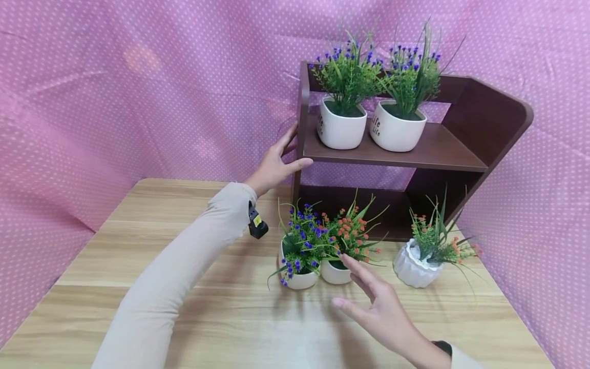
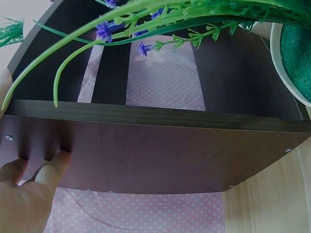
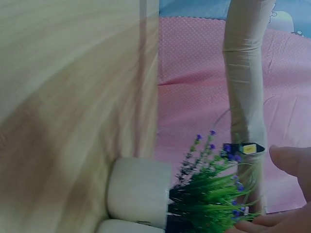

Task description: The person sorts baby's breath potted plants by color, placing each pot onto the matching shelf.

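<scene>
At centre frame, the shelf's (image 1: 500,110) lower opening is partly blocked by the blue-flowered pot (image 1: 301,281) and the orange-flowered pot (image 1: 335,275); rightward, a gap is left before the ribbed pot (image 1: 414,269). At upper right, room is left beside the upper pots (image 1: 397,132). At far left, bare table (image 1: 115,256) can be crossed.

On the shelf (image 1: 454,146), the right pot (image 1: 402,134) bears "Life" twice in black, one above the other; the left pot (image 1: 346,132) shows only "ife", likewise twice; the yellow label (image 1: 257,221) on the left wrist camera (image 1: 260,231) is too small to read
</scene>
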Action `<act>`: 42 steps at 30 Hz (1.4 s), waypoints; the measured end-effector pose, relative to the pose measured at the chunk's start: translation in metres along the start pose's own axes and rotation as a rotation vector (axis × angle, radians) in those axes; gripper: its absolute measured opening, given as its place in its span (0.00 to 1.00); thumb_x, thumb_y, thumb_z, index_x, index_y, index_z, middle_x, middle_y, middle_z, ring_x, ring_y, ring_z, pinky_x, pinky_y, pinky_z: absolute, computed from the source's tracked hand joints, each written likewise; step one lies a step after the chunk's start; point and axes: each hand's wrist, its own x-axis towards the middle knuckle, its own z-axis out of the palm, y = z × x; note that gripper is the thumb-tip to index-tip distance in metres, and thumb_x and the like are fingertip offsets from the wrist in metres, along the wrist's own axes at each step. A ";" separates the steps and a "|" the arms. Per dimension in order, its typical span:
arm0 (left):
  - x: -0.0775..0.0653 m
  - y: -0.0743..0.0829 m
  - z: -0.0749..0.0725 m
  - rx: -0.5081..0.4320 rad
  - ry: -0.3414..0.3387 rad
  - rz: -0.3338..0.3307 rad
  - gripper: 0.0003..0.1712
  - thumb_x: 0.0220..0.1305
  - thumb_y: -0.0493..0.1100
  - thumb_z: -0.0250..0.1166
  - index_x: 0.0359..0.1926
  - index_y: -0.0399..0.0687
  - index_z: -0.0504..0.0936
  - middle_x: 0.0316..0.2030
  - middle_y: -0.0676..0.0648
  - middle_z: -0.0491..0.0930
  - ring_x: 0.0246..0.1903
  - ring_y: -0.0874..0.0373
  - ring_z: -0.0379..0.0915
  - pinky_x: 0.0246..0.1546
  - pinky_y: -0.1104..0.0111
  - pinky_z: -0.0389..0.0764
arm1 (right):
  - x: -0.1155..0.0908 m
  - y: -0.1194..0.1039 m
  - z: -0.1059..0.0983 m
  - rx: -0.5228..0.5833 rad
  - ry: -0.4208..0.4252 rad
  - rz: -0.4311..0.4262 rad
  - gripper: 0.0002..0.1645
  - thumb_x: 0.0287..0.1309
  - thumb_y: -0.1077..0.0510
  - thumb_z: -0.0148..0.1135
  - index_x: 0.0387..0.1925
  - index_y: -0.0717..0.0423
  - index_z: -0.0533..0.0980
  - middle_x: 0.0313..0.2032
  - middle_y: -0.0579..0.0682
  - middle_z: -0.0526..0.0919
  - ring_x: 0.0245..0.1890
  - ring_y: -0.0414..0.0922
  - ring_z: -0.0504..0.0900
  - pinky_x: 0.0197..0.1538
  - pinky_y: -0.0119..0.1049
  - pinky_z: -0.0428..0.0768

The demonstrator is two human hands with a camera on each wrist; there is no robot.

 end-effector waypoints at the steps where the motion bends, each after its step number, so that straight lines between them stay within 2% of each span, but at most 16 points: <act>1: 0.000 0.000 0.000 -0.001 -0.002 -0.001 0.50 0.61 0.48 0.68 0.75 0.71 0.46 0.73 0.57 0.51 0.68 0.55 0.58 0.63 0.61 0.69 | 0.000 0.002 0.001 0.006 -0.004 0.024 0.44 0.52 0.57 0.71 0.68 0.60 0.63 0.67 0.54 0.67 0.66 0.47 0.66 0.63 0.26 0.65; 4: 0.001 -0.001 0.000 -0.011 -0.006 -0.001 0.50 0.61 0.48 0.68 0.75 0.71 0.46 0.74 0.57 0.51 0.68 0.55 0.58 0.63 0.62 0.69 | -0.001 0.009 0.006 0.020 -0.017 0.090 0.45 0.52 0.54 0.71 0.68 0.61 0.62 0.67 0.54 0.67 0.66 0.48 0.67 0.63 0.28 0.65; 11: 0.000 0.001 0.000 -0.030 -0.009 -0.007 0.49 0.62 0.46 0.67 0.75 0.68 0.46 0.74 0.56 0.50 0.69 0.53 0.56 0.64 0.60 0.68 | 0.003 0.023 0.019 0.098 -0.080 0.191 0.47 0.52 0.56 0.71 0.68 0.67 0.59 0.67 0.61 0.65 0.66 0.56 0.65 0.65 0.42 0.64; 14: -0.005 0.012 -0.001 -0.042 -0.020 -0.013 0.49 0.63 0.42 0.66 0.76 0.61 0.46 0.74 0.51 0.49 0.69 0.49 0.55 0.65 0.56 0.66 | 0.007 0.032 0.026 0.115 -0.114 0.225 0.47 0.53 0.56 0.70 0.68 0.69 0.58 0.68 0.63 0.63 0.66 0.60 0.64 0.65 0.43 0.65; 19: -0.012 0.030 -0.003 -0.048 -0.036 -0.023 0.48 0.63 0.37 0.64 0.76 0.54 0.45 0.74 0.47 0.49 0.70 0.46 0.54 0.66 0.54 0.64 | 0.014 0.042 0.036 0.105 -0.139 0.213 0.47 0.53 0.58 0.69 0.67 0.73 0.56 0.67 0.67 0.61 0.66 0.62 0.64 0.65 0.47 0.65; 21: -0.011 0.027 -0.002 -0.051 -0.034 -0.023 0.48 0.63 0.38 0.65 0.76 0.55 0.45 0.74 0.48 0.49 0.70 0.47 0.54 0.66 0.55 0.65 | 0.016 0.043 0.039 0.100 -0.134 0.220 0.47 0.54 0.59 0.69 0.68 0.73 0.56 0.67 0.66 0.61 0.66 0.60 0.63 0.65 0.48 0.64; 28: 0.000 0.002 0.000 -0.036 -0.017 -0.003 0.50 0.62 0.44 0.67 0.75 0.67 0.46 0.74 0.55 0.49 0.69 0.53 0.56 0.65 0.55 0.66 | 0.022 0.043 0.046 0.063 -0.114 0.253 0.49 0.53 0.57 0.71 0.69 0.72 0.55 0.68 0.67 0.59 0.67 0.59 0.62 0.66 0.51 0.64; 32: 0.000 0.000 0.000 -0.026 -0.010 0.006 0.50 0.61 0.47 0.68 0.75 0.68 0.46 0.74 0.56 0.50 0.69 0.53 0.57 0.64 0.56 0.67 | 0.024 0.045 0.048 0.025 -0.102 0.251 0.51 0.52 0.57 0.71 0.69 0.72 0.54 0.69 0.67 0.57 0.68 0.60 0.60 0.66 0.53 0.63; 38: 0.000 -0.001 -0.001 -0.014 -0.012 -0.005 0.50 0.61 0.48 0.68 0.75 0.69 0.46 0.74 0.56 0.50 0.69 0.53 0.57 0.64 0.57 0.68 | 0.029 0.052 0.055 0.003 -0.080 0.239 0.52 0.49 0.59 0.73 0.68 0.74 0.54 0.67 0.69 0.59 0.66 0.62 0.63 0.64 0.55 0.66; 42: 0.000 0.000 -0.001 -0.004 -0.012 -0.009 0.50 0.61 0.49 0.68 0.75 0.70 0.45 0.74 0.57 0.50 0.69 0.55 0.57 0.63 0.61 0.69 | 0.033 0.055 0.061 -0.013 -0.079 0.225 0.57 0.47 0.56 0.75 0.71 0.66 0.52 0.69 0.64 0.59 0.67 0.59 0.63 0.65 0.52 0.65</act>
